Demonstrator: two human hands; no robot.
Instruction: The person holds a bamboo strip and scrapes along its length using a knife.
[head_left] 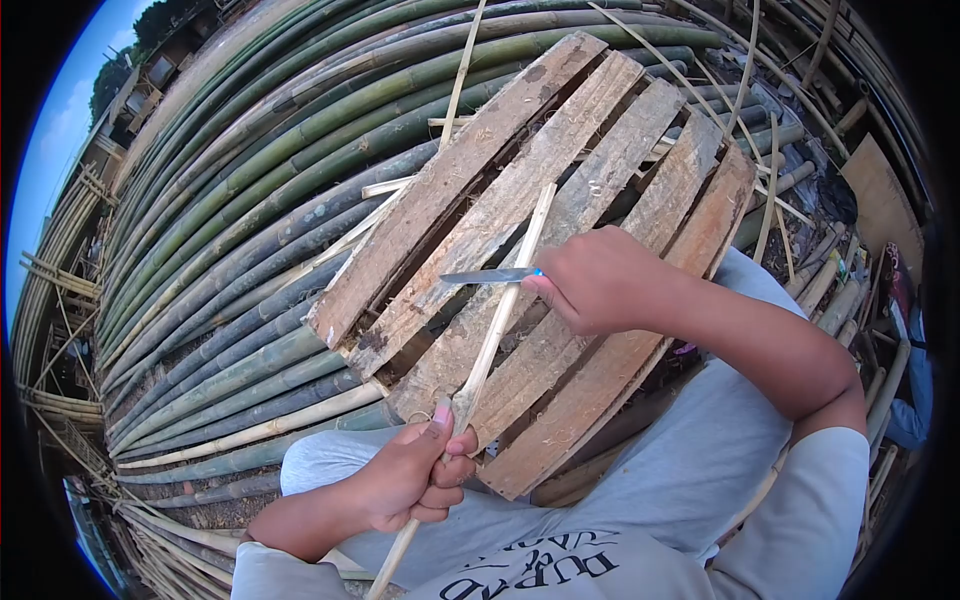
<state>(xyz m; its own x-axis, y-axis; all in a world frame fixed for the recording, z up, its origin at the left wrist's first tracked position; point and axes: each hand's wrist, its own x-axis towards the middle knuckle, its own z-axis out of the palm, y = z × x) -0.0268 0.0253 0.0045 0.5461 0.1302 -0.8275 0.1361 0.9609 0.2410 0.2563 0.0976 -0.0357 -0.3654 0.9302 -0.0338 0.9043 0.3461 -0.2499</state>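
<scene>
A pale bamboo strip (pixel 493 335) lies slantwise over the slatted wooden board (pixel 500 208), its far end up among the middle slats and its near end running out below the person's fist, over the lap. Across the strip sits a knife (pixel 485 276), blade pointing left; whether its edge bites into the bamboo, I can't tell from here.

The right hand (pixel 593 280) is clamped on the knife's handle, knuckles up, hiding all but a bit of blue by the blade. That arm comes in from the right, elbow bent out wide, forearm reaching over the right-hand slats. The left hand (pixel 420 475) is closed round the strip just off the board's near edge, thumb laid along it and fingers curled beneath, the forearm coming in low from the left.

The board rests tilted by the person's grey trousers (pixel 650 450), with shavings scattered over the slats and dark gaps between them. Beyond it and to the left, long green bamboo poles (pixel 290 170) lie side by side in a broad spread. Thin loose strips (pixel 463 75) stick out past the board's far side. Over on the right there's a brown panel (pixel 880 200), and nearer, some blue cloth (pixel 905 420) among more poles. Low sheds (pixel 150 85) stand far off to the left.
</scene>
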